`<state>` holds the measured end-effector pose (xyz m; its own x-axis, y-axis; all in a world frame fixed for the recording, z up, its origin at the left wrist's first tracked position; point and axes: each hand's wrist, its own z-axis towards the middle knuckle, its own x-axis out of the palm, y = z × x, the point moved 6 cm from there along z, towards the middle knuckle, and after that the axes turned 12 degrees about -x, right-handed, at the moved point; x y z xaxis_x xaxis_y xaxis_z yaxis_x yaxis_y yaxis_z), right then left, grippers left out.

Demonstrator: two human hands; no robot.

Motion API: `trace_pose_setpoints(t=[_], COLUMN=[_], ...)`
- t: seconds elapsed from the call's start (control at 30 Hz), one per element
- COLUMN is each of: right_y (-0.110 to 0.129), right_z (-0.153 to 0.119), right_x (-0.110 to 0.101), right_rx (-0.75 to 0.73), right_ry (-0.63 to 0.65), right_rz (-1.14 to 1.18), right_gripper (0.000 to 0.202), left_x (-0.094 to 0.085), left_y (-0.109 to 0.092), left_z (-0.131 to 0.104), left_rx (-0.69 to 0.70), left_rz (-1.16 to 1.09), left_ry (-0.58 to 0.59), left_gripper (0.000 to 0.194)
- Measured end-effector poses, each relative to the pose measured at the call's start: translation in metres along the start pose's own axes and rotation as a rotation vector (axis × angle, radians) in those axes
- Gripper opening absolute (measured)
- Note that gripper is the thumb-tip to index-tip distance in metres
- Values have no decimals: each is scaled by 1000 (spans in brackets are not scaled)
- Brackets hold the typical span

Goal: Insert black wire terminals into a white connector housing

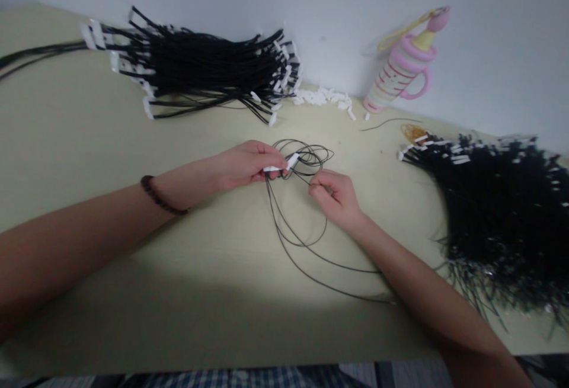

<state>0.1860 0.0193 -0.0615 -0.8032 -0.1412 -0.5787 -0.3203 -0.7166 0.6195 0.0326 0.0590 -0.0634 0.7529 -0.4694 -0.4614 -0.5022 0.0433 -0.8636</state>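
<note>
My left hand (243, 164) pinches white connector plugs (281, 164) at the ends of thin black wires (297, 240). The wires coil in small loops just beyond the fingers and trail in long arcs toward me over the pale table (89, 133). My right hand (336, 196) is closed on one of the same black wires a little to the right of the plugs. A dark bead bracelet (156, 197) sits on my left wrist.
A bundled stack of black wires with white plugs (200, 68) lies at the back left. A large loose heap of black wires (502, 210) fills the right. Loose white plugs (322, 99) lie near the wall beside a tilted pink striped bottle (402, 68).
</note>
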Motion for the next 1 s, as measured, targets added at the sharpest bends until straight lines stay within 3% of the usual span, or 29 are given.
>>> trace_pose_setpoints(t=[0.1,0.2,0.43,0.57,0.7,0.9,1.0], right_y=[-5,-12,-21,-20,-15,8,15], right_z=[-2,-4,-3,0,0,-1,-3], right_x=[3,7,7,8,10,12,15], right_rx=[61,145,267,274,207,-8,-65], right_ry=[31,65,38,87,165,175,184], right_rz=[20,60,257,311,127,-377,-554], right_gripper=[20,22,23,26,23,23,24], left_x=[6,7,8,7,7,10,15], left_y=[8,12,12,15,14,1,-2], left_z=[1,2,0,1,0,-5,-7], left_rx=[-121,-145,-169,-179,-170,-49,-10], left_rz=[-125,-241,-215,-221,-229,-74,-22], left_ry=[89,85,59,67,53,-89,-89], left_gripper=[18,18,19,20,18,21,21])
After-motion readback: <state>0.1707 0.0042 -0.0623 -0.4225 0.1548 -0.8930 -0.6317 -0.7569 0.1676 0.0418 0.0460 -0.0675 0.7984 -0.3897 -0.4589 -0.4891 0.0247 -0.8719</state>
